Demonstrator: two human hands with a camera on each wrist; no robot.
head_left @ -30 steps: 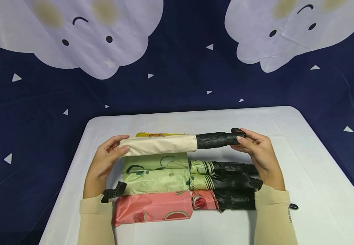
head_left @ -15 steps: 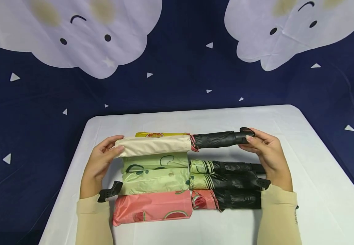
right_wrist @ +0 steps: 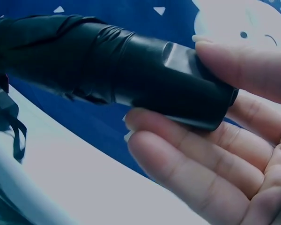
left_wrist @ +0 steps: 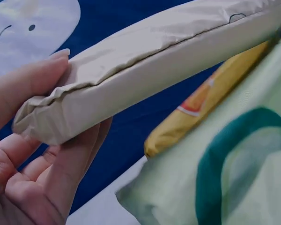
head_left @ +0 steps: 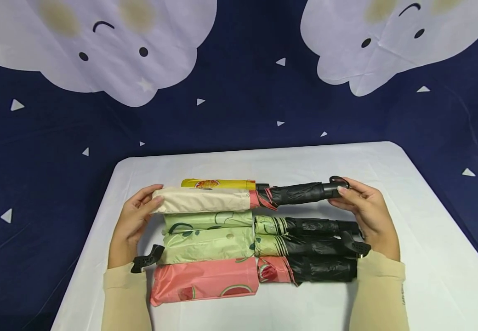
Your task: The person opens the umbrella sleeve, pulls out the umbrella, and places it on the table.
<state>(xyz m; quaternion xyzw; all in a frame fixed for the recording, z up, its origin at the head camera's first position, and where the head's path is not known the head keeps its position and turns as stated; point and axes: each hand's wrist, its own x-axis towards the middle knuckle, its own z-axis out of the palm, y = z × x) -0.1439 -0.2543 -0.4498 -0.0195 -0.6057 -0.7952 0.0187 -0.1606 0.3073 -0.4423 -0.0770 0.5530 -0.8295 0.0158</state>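
A folded umbrella (head_left: 298, 194), black with a pinkish-red edge, extends partway out of a cream sleeve (head_left: 203, 200). My left hand (head_left: 133, 214) pinches the sleeve's closed left end between thumb and fingers; the left wrist view shows that cream end (left_wrist: 75, 112) close up. At the other end my right hand (head_left: 369, 211) holds the umbrella's black handle (right_wrist: 173, 79), thumb on top and fingers beneath. A thin black strap loop (head_left: 340, 180) rises by the handle. Held level, sleeve and umbrella overlap a yellow sleeve (head_left: 218, 183) with an orange-slice print.
Nearer me on the white table (head_left: 297, 308) lie two pale green sleeves, the closer one (head_left: 210, 246) dotted with prints, and a pink watermelon sleeve (head_left: 206, 281). Beside them rest two green-edged black umbrellas (head_left: 313, 245) and a watermelon-edged one (head_left: 321, 269). A navy cloth (head_left: 239, 124) surrounds the table.
My right hand has moved right with the handle, and my left hand slightly left with the sleeve. More of the umbrella is out, its pinkish-red edge now showing at the sleeve's mouth.
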